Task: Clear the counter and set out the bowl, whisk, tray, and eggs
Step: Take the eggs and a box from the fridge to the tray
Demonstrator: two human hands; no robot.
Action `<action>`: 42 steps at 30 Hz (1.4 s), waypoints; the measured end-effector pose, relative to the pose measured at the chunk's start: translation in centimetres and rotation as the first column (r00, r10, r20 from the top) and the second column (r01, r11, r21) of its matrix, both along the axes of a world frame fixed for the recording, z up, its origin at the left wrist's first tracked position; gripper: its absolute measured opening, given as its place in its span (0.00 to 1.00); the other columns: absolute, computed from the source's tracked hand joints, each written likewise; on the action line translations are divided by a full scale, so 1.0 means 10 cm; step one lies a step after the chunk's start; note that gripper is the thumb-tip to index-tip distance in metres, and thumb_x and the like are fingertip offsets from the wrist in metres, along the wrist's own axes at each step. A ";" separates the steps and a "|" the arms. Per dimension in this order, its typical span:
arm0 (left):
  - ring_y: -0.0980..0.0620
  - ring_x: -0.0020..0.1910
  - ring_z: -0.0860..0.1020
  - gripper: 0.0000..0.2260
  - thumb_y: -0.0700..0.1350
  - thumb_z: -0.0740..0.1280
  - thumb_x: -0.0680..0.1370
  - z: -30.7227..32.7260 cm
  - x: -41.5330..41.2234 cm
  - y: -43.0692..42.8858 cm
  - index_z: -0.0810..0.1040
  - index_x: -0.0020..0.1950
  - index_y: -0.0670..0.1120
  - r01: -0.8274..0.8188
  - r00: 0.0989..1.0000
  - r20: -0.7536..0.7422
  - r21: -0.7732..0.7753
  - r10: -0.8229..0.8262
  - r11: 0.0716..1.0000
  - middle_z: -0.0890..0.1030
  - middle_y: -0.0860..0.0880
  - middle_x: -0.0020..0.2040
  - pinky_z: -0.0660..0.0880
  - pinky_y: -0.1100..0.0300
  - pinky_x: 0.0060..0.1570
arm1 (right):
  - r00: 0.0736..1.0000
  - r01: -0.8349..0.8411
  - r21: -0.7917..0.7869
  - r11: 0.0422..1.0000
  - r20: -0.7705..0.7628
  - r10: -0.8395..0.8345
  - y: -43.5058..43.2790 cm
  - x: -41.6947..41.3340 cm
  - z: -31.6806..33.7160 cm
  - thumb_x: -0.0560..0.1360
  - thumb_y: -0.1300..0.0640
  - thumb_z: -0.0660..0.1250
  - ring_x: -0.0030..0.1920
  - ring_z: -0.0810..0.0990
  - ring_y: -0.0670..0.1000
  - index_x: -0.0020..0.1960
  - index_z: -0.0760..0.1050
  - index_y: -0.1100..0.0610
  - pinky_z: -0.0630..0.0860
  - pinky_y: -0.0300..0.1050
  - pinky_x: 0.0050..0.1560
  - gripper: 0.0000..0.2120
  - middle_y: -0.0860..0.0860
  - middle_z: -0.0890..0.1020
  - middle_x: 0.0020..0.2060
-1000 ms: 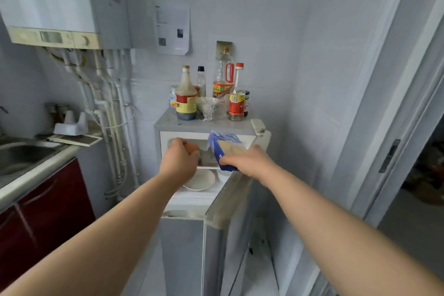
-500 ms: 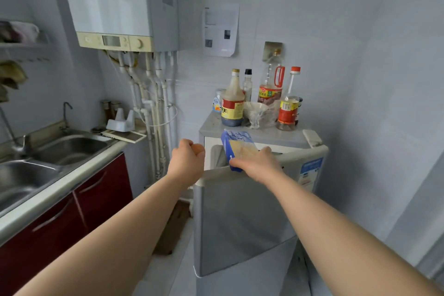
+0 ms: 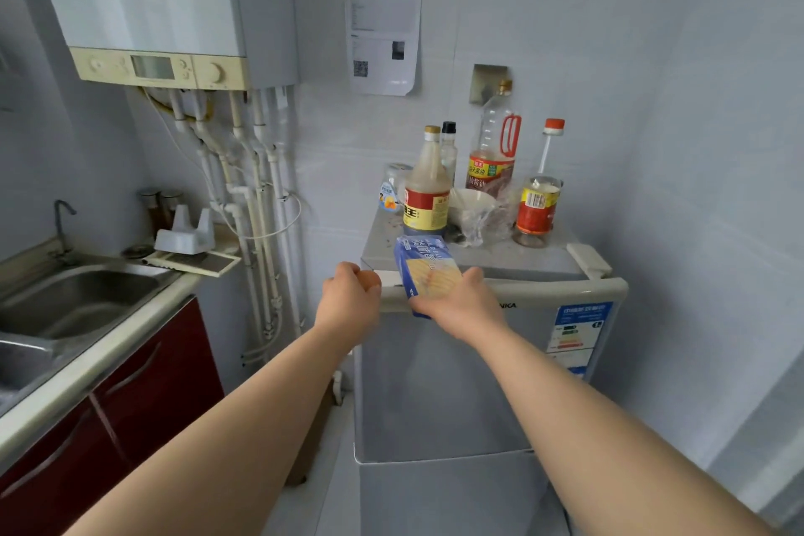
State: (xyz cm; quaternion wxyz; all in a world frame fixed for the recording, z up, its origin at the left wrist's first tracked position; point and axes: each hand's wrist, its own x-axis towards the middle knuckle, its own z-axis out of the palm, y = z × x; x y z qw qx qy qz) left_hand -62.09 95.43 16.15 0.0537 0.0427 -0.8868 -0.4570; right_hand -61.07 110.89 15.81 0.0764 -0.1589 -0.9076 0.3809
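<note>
My right hand (image 3: 457,309) grips a blue packet (image 3: 424,270) with yellow contents and rests against the top edge of the small grey fridge (image 3: 443,383), whose door is closed. My left hand (image 3: 348,296) is a closed fist just left of the fridge's top corner. It is curled around a small rounded tan thing that looks like an egg, mostly hidden by the fingers. A small white bowl (image 3: 472,202) stands among the bottles on the fridge top. No whisk or tray is in view.
Several sauce and oil bottles (image 3: 426,191) crowd the fridge top. A steel sink (image 3: 74,296) sits in the counter over red cabinets (image 3: 130,396) at left. A white boiler (image 3: 165,0) with pipes hangs above. Tiled wall stands close on the right.
The fridge door, open a second ago, has swung shut. My view has shifted left, and both hands have pulled back to the fridge's top front edge.
</note>
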 end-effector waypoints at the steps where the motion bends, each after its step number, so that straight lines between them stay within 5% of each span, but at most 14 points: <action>1: 0.43 0.52 0.75 0.19 0.46 0.61 0.79 -0.01 -0.05 -0.02 0.65 0.69 0.43 0.003 1.000 0.001 0.001 -0.003 1.000 0.72 0.41 0.65 0.68 0.58 0.47 | 1.000 0.010 0.004 1.000 -0.004 -0.010 -0.01 -0.05 -0.02 0.58 0.42 0.74 0.51 0.78 0.56 0.52 0.60 0.55 0.75 0.46 0.43 0.33 0.51 0.77 0.49; 14: 0.42 0.56 0.75 0.20 0.46 0.60 0.80 -0.17 -0.48 -0.20 0.63 0.70 0.43 0.043 0.999 0.021 -0.013 -0.042 0.999 0.71 0.41 0.66 0.70 0.55 0.51 | 0.995 0.055 0.068 0.996 -0.084 -0.050 -0.09 -0.49 -0.27 0.56 0.39 0.76 0.54 0.76 0.58 0.50 0.61 0.55 0.76 0.50 0.49 0.35 0.53 0.77 0.51; 23: 0.48 0.48 0.71 0.19 0.46 0.59 0.80 -0.13 -0.41 -0.22 0.63 0.70 0.43 0.011 1.000 -0.008 -0.015 -0.011 1.000 0.70 0.42 0.66 0.68 0.57 0.45 | 0.988 0.063 -0.024 0.998 -0.139 -0.066 -0.15 -0.49 -0.23 0.54 0.38 0.74 0.56 0.75 0.58 0.51 0.62 0.55 0.76 0.54 0.54 0.36 0.53 0.76 0.52; 34: 0.43 0.57 0.76 0.20 0.46 0.61 0.79 -0.08 0.14 -0.51 0.65 0.70 0.43 -0.251 0.967 -0.023 0.028 0.252 0.967 0.71 0.41 0.65 0.72 0.54 0.53 | 0.949 -0.263 0.036 0.964 -0.168 0.266 -0.57 -0.24 -0.23 0.54 0.39 0.75 0.58 0.74 0.58 0.56 0.65 0.57 0.74 0.54 0.58 0.40 0.54 0.77 0.54; 42: 0.44 0.60 0.75 0.21 0.48 0.63 0.78 -0.34 1.03 -1.09 0.65 0.70 0.45 -0.559 0.829 -0.018 -0.011 0.559 0.829 0.73 0.42 0.66 0.68 0.58 0.53 | 0.827 -0.560 0.002 0.828 -0.063 0.559 -1.30 0.18 -0.47 0.54 0.38 0.76 0.57 0.76 0.58 0.54 0.60 0.54 0.76 0.52 0.54 0.39 0.54 0.77 0.55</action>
